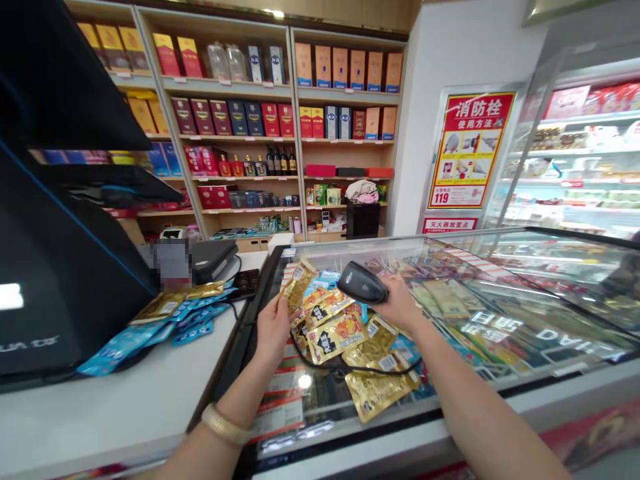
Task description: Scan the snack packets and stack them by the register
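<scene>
My left hand [271,327] pinches a small gold snack packet [298,283] and holds it up over the glass freezer lid [500,313]. My right hand [399,303] grips a black barcode scanner [362,283], its head turned towards that packet; the scanner's black cord [350,368] loops down across the lid. Below both hands lies a heap of gold and blue snack packets [350,347] on the glass. A gold bracelet sits on my left wrist.
On the white counter [100,420] to the left lie more blue and gold packets [165,320], beside a black till screen [55,267] and a black device [213,259]. Shelves of boxed goods [260,113] fill the back wall. A chilled display [575,147] stands right.
</scene>
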`<state>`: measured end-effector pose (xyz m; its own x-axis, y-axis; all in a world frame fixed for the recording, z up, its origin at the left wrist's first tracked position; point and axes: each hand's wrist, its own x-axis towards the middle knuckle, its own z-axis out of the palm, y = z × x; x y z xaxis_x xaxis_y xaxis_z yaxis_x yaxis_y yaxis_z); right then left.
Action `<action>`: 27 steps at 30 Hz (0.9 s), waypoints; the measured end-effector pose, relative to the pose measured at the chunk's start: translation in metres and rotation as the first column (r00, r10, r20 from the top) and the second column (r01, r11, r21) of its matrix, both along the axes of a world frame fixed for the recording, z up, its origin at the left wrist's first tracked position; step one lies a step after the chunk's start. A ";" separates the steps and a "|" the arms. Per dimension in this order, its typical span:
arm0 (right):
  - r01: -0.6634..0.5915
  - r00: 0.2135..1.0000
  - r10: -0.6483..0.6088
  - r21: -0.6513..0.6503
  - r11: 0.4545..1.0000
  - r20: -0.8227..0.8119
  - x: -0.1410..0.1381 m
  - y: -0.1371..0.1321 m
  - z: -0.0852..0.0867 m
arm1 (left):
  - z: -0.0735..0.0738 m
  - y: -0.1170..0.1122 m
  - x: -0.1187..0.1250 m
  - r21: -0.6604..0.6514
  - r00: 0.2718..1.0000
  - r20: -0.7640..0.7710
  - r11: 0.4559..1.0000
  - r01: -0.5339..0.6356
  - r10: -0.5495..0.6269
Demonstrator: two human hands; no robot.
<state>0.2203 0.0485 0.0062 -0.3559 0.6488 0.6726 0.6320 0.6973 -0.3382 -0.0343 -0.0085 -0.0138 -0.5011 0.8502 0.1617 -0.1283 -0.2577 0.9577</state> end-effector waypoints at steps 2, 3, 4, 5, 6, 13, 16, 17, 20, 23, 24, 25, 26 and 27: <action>-0.036 0.999 0.036 -0.016 0.999 0.017 -0.004 -0.002 0.000 | -0.004 0.000 0.001 0.002 0.999 -0.039 1.000 0.021 -0.020; -0.046 0.999 0.047 -0.023 0.999 0.028 -0.005 -0.003 0.001 | -0.006 0.000 0.001 0.008 0.998 -0.063 1.000 0.027 -0.027; -0.049 0.998 0.050 -0.028 0.998 0.042 -0.006 -0.004 0.001 | -0.007 0.000 0.001 0.016 0.996 -0.088 0.999 0.033 -0.032; -0.049 0.997 0.051 -0.033 0.998 0.056 -0.008 -0.006 0.001 | -0.009 0.000 0.001 0.027 0.994 -0.108 0.999 0.037 -0.034; -0.047 0.996 0.049 -0.036 0.998 0.068 -0.009 -0.007 0.002 | -0.010 0.000 0.001 0.035 0.992 -0.121 0.999 0.039 -0.034; -0.043 0.993 0.050 -0.069 0.997 0.108 -0.013 -0.011 0.003 | -0.013 0.000 0.001 0.029 0.990 -0.138 0.999 0.041 -0.037; -0.029 0.993 0.038 -0.077 0.997 0.115 -0.013 -0.011 0.003 | -0.012 -0.001 0.001 0.023 0.988 -0.149 0.999 0.037 -0.033; -0.027 0.993 0.036 -0.080 0.996 0.117 -0.013 -0.011 0.003 | -0.012 -0.001 0.001 0.021 0.988 -0.151 0.999 0.036 -0.033; -0.021 0.993 0.030 -0.079 0.997 0.118 -0.013 -0.010 0.002 | -0.011 -0.001 0.001 0.027 0.987 -0.157 0.999 0.037 -0.033; -0.011 0.994 0.019 -0.071 0.997 0.110 -0.013 -0.009 0.001 | -0.011 -0.001 0.001 0.043 0.987 -0.157 0.998 0.038 -0.031; -0.009 0.994 0.017 -0.069 0.998 0.109 -0.012 -0.008 0.001 | -0.012 -0.001 0.001 0.045 0.987 -0.158 0.998 0.038 -0.030; -0.007 0.994 0.014 -0.067 0.998 0.109 -0.012 -0.008 0.001 | -0.012 -0.001 0.001 0.046 0.987 -0.158 0.998 0.038 -0.030; -0.005 0.994 0.012 -0.067 0.998 0.110 -0.012 -0.008 0.001 | -0.012 -0.001 0.000 0.046 0.987 -0.160 0.998 0.038 -0.030; -0.003 0.994 0.011 -0.069 0.998 0.110 -0.011 -0.007 0.001 | -0.013 -0.001 0.000 0.043 0.986 -0.163 0.998 0.039 -0.032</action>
